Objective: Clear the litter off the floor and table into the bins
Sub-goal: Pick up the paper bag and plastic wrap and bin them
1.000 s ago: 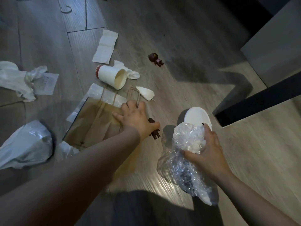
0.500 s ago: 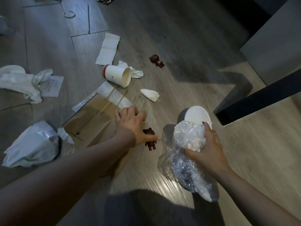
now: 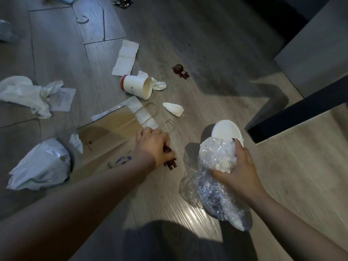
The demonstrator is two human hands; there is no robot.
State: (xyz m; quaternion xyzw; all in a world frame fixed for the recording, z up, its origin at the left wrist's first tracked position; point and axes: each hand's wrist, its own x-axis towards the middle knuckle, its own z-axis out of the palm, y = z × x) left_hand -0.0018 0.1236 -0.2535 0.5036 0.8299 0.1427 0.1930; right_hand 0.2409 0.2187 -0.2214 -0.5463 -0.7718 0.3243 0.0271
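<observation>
My left hand [image 3: 153, 147] is closed around a small brown toy figure [image 3: 171, 163] low over the wood floor; its legs stick out below my fingers. A flat brown paper bag [image 3: 111, 129] with twine handles lies just left of that hand. My right hand [image 3: 239, 168] grips a crumpled clear plastic bag [image 3: 212, 187] holding white scraps, with a white round lid [image 3: 226, 129] behind it. A tipped paper cup [image 3: 136, 87], a second brown figure [image 3: 180, 71], a folded napkin [image 3: 125, 57] and a white scrap [image 3: 174, 109] lie on the floor beyond.
Crumpled white plastic [image 3: 26, 95] and a grey-white bag [image 3: 42, 164] lie at the left. A dark table leg [image 3: 297, 112] and a grey wall panel [image 3: 316, 46] stand at the right. A small dark wrapper [image 3: 122, 1] lies at the top edge.
My left hand drew back from the paper bag's handles and closed around the brown figure that lay beside it. My right hand has kept hold of the plastic bag.
</observation>
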